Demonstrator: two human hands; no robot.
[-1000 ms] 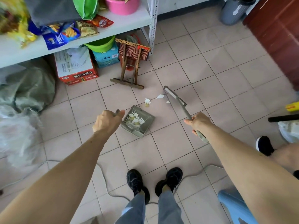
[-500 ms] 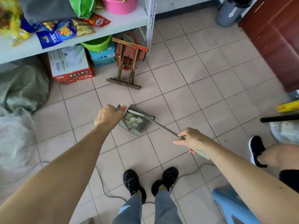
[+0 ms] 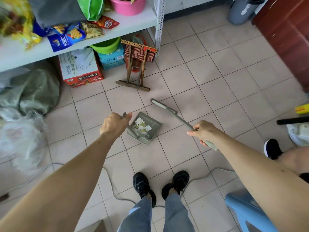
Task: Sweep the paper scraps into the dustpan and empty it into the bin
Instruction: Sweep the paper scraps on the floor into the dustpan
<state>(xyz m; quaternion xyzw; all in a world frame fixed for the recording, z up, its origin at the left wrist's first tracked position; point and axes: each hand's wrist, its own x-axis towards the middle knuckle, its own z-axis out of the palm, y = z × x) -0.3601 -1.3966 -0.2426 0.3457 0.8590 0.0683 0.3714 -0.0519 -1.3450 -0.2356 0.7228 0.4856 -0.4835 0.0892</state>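
Left hand [image 3: 114,125] gripped dustpan [image 3: 145,129] handle; paper scraps [image 3: 141,125] lay inside pan on tiled floor [image 3: 217,84]. Right hand [image 3: 204,131] gripped broom [image 3: 168,112] handle, head beside pan.

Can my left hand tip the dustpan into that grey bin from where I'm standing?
Probably not from here. The left hand grips the dustpan handle, but the grey bin stands far across the open tiled floor. Nothing blocks the way, so walk over.
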